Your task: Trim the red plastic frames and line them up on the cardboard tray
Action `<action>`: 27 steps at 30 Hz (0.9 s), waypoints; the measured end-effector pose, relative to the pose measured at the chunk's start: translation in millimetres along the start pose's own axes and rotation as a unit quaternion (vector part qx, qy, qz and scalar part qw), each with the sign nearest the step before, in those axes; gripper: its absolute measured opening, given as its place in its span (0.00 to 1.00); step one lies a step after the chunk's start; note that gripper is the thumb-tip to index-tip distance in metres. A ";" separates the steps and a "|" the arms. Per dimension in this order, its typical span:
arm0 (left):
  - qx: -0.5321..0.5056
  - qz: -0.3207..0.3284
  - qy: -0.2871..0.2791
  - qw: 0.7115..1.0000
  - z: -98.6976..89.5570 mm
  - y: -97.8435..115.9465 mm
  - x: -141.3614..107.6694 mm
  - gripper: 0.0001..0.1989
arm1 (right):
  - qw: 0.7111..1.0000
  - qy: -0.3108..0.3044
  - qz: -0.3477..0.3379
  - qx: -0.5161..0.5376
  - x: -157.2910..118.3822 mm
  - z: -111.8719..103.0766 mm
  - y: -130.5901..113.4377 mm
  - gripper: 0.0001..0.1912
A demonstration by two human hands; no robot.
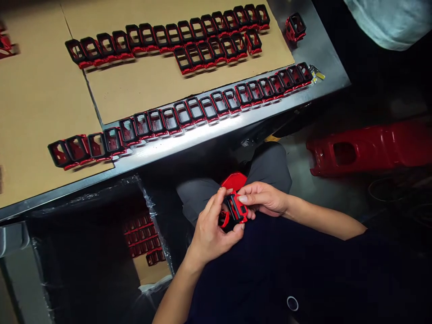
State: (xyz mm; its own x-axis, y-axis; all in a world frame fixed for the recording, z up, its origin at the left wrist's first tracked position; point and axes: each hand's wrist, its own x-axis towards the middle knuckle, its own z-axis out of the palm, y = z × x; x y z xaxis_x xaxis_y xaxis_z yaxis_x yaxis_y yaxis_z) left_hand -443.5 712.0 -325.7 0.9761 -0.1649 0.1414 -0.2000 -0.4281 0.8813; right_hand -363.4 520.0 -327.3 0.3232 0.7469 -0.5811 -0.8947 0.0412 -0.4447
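Observation:
Over my lap I hold a red plastic housing with a black rim. My left hand wraps round its left side, fingers on top and thumb along the lower edge. My right hand grips the right side, thumb pressed on the red face. Both hands are closed on the same part, and some right fingers are hidden behind it. On the table ahead, a long front row of similar black-rimmed red housings lines the metal edge. Two more rows of housings stand behind it on cardboard.
Cardboard sheets cover much of the metal table. A single housing stands at the far right corner, and small metal and yellow pieces lie nearby. A plastic-lined box with more housings is below left. A red stool is at right.

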 end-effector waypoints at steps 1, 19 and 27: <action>0.003 0.004 0.000 1.000 0.1 -0.8 0.6 0.41 | 1.000 0.001 -0.006 -0.007 -0.8 1.4 -2.0 0.22; -0.012 -0.012 0.015 1.000 0.6 -7.5 -6.6 0.36 | 0.989 0.043 -0.035 -0.135 -5.8 12.1 -12.5 0.25; -0.329 -0.255 -0.031 0.909 -7.5 -3.9 -8.9 0.29 | 0.828 0.071 -0.321 -0.454 -14.7 17.6 -17.7 0.08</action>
State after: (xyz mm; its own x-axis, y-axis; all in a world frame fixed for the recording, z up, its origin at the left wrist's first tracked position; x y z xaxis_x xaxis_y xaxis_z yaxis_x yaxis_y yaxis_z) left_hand -450.7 721.8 -327.0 0.9168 -0.1519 -0.3693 0.3914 0.1579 0.9066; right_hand -357.7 520.0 -298.8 0.7333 0.6760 -0.0728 0.0550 -0.1657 -0.9847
